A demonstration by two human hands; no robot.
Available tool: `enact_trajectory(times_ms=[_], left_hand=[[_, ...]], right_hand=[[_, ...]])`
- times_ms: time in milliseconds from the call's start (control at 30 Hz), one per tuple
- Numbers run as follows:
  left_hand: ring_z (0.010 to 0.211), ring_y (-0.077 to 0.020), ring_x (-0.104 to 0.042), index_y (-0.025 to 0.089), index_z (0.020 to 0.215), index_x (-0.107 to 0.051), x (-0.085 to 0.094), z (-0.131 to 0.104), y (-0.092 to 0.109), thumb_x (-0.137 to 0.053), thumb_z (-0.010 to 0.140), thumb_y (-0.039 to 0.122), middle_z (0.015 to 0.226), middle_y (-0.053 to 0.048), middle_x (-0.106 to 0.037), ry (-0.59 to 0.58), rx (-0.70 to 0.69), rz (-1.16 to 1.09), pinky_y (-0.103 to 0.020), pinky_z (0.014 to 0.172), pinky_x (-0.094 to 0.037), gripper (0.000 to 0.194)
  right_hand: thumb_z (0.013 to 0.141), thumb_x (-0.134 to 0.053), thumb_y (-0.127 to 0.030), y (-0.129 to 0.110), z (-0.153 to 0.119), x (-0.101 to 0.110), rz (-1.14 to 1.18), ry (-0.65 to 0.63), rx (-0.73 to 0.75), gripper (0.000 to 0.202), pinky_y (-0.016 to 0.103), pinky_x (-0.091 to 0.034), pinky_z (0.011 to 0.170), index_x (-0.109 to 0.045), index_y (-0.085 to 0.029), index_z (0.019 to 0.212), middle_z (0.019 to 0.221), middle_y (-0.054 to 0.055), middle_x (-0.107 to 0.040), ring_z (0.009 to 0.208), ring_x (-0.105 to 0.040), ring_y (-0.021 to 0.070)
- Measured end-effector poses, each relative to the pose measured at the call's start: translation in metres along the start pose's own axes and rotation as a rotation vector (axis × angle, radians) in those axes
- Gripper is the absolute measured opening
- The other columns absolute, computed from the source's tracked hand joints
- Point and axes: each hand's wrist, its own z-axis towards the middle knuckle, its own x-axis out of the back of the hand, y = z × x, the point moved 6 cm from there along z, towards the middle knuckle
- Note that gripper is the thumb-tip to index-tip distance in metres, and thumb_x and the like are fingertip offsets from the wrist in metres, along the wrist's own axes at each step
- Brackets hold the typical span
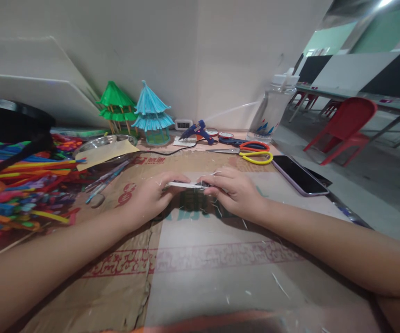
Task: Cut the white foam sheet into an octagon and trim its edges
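Strip [185, 185], white and thin, between both hands, above the clear sheet [207, 289]. Pinched at one end by thumb and fingers of the left hand [155, 194], at the other by those of the right hand [236, 190]. Best gripped lightly and evenly, to avoid bending; wise to keep white scraps [280, 285] off the fingertips. Farther out: glue gun [200, 132] and scissors [235, 151] beyond, phone [300, 175] to the right, pipe cleaners [19, 185] to the left.
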Motion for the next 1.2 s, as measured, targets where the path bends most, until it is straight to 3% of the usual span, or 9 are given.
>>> enact_trajectory(times_ms=[233, 500, 967, 1200], left_hand=[[0.106, -0.0245, -0.068, 0.022, 0.110, -0.068, 0.000, 0.001, 0.001, -0.046, 0.094, 0.027, 0.112, -0.006, -0.075, -0.022, 0.037, -0.037, -0.039, 0.096, -0.051, 0.028], [0.105, -0.0227, -0.068, 0.023, 0.110, -0.067, 0.003, 0.001, 0.003, -0.046, 0.094, 0.027, 0.110, -0.004, -0.075, 0.002, 0.054, -0.032, -0.033, 0.093, -0.051, 0.026], [0.102, -0.0232, -0.069, 0.022, 0.109, -0.068, 0.002, 0.001, 0.003, -0.045, 0.096, 0.029, 0.108, -0.005, -0.075, -0.002, 0.025, -0.029, -0.034, 0.091, -0.051, 0.027], [0.098, -0.0212, -0.067, 0.023, 0.105, -0.067, 0.001, 0.003, 0.004, -0.044, 0.098, 0.030, 0.105, -0.002, -0.074, -0.023, 0.048, -0.060, -0.031, 0.088, -0.050, 0.025]], right_hand=[[0.102, -0.044, -0.037, 0.001, 0.000, 0.001, 0.007, -0.017, -0.011, 0.035, 0.030, -0.043, 0.068, -0.069, -0.015, 0.111, 0.079, 0.007, -0.067, 0.074, -0.058, 0.0180], [0.100, -0.047, -0.034, 0.007, -0.002, 0.004, 0.019, 0.066, -0.032, 0.030, 0.030, -0.045, 0.068, -0.070, -0.016, 0.106, 0.080, 0.007, -0.068, 0.074, -0.059, 0.0182], [0.100, -0.048, -0.031, -0.002, 0.002, 0.005, -0.008, 0.070, 0.019, 0.032, 0.030, -0.043, 0.064, -0.072, -0.009, 0.104, 0.076, 0.008, -0.067, 0.069, -0.056, 0.0174], [0.098, -0.051, -0.033, 0.011, -0.003, 0.005, 0.061, 0.137, -0.107, 0.026, 0.031, -0.049, 0.072, -0.069, -0.014, 0.103, 0.084, 0.008, -0.070, 0.079, -0.063, 0.0194]])
